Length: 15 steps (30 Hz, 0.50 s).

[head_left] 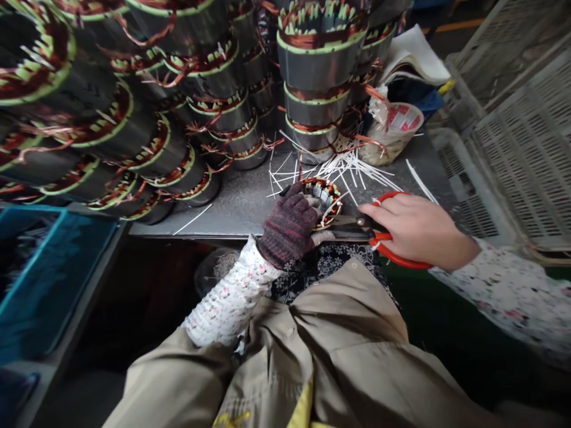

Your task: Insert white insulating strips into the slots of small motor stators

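A small motor stator (329, 189) with copper windings lies near the front edge of the grey table (241, 205). My left hand (289, 224), in a dark knitted glove with bare or wrapped fingertips, is closed over the stator's left side. My right hand (417, 224) is ungloved and grips scissors (360, 222) by their red handles. The blades are parted and reach the stator's right rim, beside a short white cord end (333, 205). Whether a blade touches the cord I cannot tell. Behind the stator lie many loose white cord pieces (352, 163).
Tall stacks of stators (319, 59) stand behind and to the left (96, 113), their copper leads sticking out. A tub in a plastic bag (395, 131) and papers (414, 59) sit at the back right. Pale plastic crates (526, 131) flank the right; a blue bin (57, 279) is left.
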### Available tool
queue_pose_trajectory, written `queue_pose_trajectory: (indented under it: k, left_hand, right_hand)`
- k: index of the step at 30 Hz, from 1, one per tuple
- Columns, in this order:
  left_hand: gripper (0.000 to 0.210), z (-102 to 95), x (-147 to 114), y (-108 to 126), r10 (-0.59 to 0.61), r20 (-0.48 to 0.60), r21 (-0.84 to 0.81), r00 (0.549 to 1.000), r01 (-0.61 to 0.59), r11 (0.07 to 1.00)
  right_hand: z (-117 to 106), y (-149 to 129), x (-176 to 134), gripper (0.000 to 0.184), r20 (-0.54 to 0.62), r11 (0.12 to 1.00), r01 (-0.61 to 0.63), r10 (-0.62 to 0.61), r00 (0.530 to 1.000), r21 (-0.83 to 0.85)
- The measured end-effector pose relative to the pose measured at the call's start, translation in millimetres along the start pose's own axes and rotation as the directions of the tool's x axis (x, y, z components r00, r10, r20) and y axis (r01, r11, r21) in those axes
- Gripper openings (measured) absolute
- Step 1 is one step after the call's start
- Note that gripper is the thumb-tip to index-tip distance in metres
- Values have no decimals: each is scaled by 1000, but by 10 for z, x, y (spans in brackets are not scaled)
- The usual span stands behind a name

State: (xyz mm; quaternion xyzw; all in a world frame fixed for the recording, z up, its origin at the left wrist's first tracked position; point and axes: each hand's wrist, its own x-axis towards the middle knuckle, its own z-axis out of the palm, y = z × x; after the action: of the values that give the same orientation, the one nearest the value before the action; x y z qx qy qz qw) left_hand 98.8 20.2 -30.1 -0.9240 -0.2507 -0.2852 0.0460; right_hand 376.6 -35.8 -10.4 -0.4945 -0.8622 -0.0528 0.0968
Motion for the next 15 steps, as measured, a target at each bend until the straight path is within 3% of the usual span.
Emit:
queue_pose_trajectory:
  k: [3,6,9,12,15]
  left_hand:
    - [48,0,14,13,-8,21,45,1000,7,999]
    - [48,-30,17,8,-43,108,106,993,31,994]
    - [45,-100,-41,-75,-70,138,117,988,54,992]
    - [45,-216,-200,-273,-54,72,139,996,44,989]
    - [42,-390,-387,-522,-81,31,234,996,72,970]
  right_hand:
    - [-47,-59,47,38,2,994,87,-87,996,-73]
    - [-28,-66,92,36,32,990,93,-90,995,-103]
    - [75,53,87,38,-4,996,-49,49,999,-80]
    - [261,295,33,49,-41,967,-255,254,966,-11]
    - [497,524,-42,53,-111,946,-306,317,942,102]
